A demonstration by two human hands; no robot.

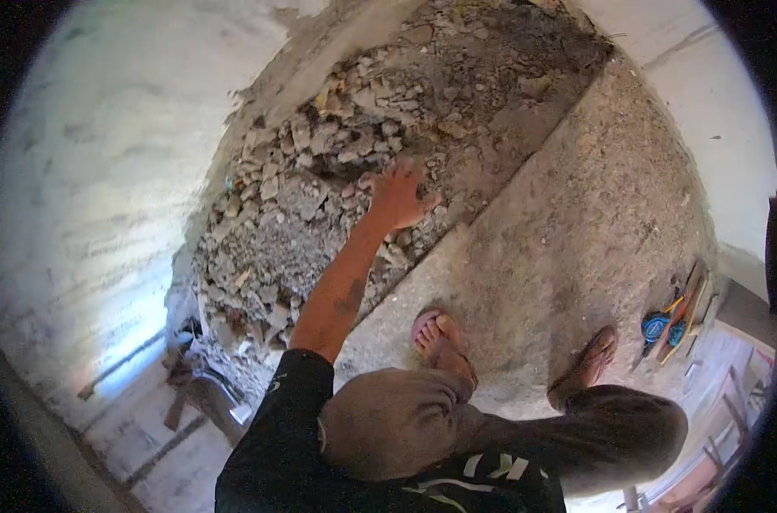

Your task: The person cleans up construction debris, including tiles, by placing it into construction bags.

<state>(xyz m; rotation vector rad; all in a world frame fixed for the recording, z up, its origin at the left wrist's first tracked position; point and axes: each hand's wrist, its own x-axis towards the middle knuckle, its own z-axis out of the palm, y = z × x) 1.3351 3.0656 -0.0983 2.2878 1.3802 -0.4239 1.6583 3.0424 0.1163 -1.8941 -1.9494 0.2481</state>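
My left hand reaches out palm down over a heap of broken rubble. Its thumb points right, apart from the other fingers, and no object shows in its grasp. Grey stones and chunks lie around the fingertips, with a dark hollow in the heap just left of them. Beneath the wrist are a few small stones. My right hand is out of view.
A straight edge divides the rubble from the concrete floor, where my sandalled feet rest. At right lie a blue tape measure and other tools beside wood strips. Pale walls flank both sides.
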